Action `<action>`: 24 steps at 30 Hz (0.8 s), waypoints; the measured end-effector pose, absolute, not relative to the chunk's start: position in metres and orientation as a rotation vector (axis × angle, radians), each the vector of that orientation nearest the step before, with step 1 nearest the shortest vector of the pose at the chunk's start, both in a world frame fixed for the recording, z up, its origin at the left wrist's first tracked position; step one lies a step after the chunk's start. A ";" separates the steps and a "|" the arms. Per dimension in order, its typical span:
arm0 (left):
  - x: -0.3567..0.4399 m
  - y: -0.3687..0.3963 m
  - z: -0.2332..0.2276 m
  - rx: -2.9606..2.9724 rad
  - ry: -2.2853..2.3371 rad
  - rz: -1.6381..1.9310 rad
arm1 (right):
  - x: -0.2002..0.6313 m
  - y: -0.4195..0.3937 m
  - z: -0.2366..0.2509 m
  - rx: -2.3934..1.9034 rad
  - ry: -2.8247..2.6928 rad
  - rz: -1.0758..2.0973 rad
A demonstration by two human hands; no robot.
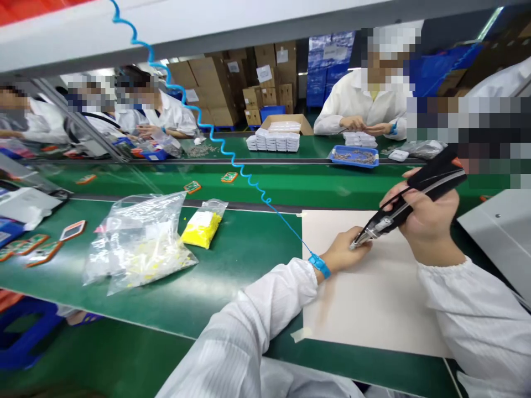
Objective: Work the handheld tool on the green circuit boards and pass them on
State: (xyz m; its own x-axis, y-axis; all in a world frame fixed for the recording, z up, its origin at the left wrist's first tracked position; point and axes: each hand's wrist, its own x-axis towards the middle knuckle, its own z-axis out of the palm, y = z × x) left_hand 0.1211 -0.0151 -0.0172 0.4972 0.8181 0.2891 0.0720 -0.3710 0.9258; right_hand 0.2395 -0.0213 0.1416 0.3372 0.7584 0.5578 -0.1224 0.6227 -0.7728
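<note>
So your right hand (429, 213) is wrapped around a black handheld tool (410, 202), tip angled down toward your left hand (344, 251). The left hand sits on the pale mat (373, 298) with fingers curled right at the tool's tip; can't tell if anything's pinched in there, it's too small to see. There's a blue wrist strap (319, 265) on that arm, with its coiled cord (232, 157) running up. A bag of yellow bits (202, 226) and a clear bag (139, 240) lie off to your left on the green table (232, 260).

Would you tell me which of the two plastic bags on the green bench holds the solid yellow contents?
The smaller bag, lying right of the large clear bag.
</note>
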 end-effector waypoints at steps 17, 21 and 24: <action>0.121 -0.016 -0.013 1.785 0.817 0.887 | 0.249 -0.011 0.143 -0.676 -1.069 0.730; 0.120 -0.016 -0.013 1.790 0.818 0.863 | 0.251 -0.013 0.142 -0.683 -1.061 0.740; 0.121 -0.016 -0.015 1.792 0.826 0.868 | 0.251 -0.014 0.142 -0.703 -1.051 0.749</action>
State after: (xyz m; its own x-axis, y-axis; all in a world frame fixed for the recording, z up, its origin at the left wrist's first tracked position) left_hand 0.1206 -0.0162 -0.0147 0.5204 0.8301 0.2006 0.1587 -0.3248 0.9324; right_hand 0.2508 -0.0141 0.1420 0.3063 0.8147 0.4923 -0.1997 0.5607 -0.8036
